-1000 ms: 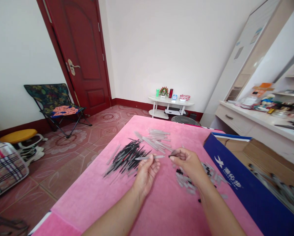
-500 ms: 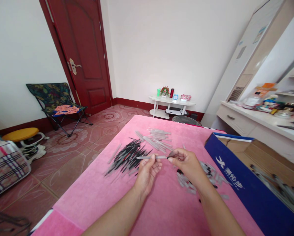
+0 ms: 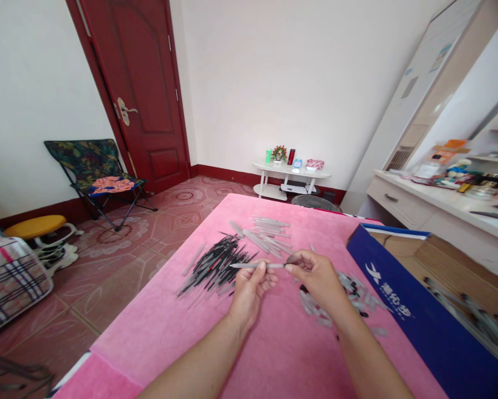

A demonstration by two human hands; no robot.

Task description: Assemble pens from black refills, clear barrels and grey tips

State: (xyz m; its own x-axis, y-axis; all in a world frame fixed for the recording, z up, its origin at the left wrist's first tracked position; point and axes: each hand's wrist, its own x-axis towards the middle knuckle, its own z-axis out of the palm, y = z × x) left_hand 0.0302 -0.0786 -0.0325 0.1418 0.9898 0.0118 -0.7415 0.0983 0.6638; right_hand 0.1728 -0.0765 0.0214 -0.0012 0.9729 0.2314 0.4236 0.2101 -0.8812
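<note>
Between my hands, above the pink cloth, lies a slim grey pen (image 3: pixel 243 266), nearly level with its pointed tip to the left. My left hand (image 3: pixel 249 285) pinches its barrel between thumb and fingers. At the barrel's right end, my right hand (image 3: pixel 315 274) grips a small dark end piece, mostly hidden by the fingertips. Left of my hands is a pile of dark pen refills (image 3: pixel 216 263). Behind them lie several clear pen barrels (image 3: pixel 265 235). Clear caps (image 3: pixel 313 307) and small black parts are scattered beside and under my right forearm.
A blue cardboard box (image 3: pixel 382 288) with several pens inside stands at the right edge of the pink-covered table (image 3: pixel 157 316). Beyond it is a white counter (image 3: pixel 440 199) with assorted items. A folding chair (image 3: pixel 95 160) and a yellow stool (image 3: pixel 35 226) are on the left.
Both hands stay almost in place around the pen. The fingers of my left hand have shifted slightly; the piles and box look the same.
</note>
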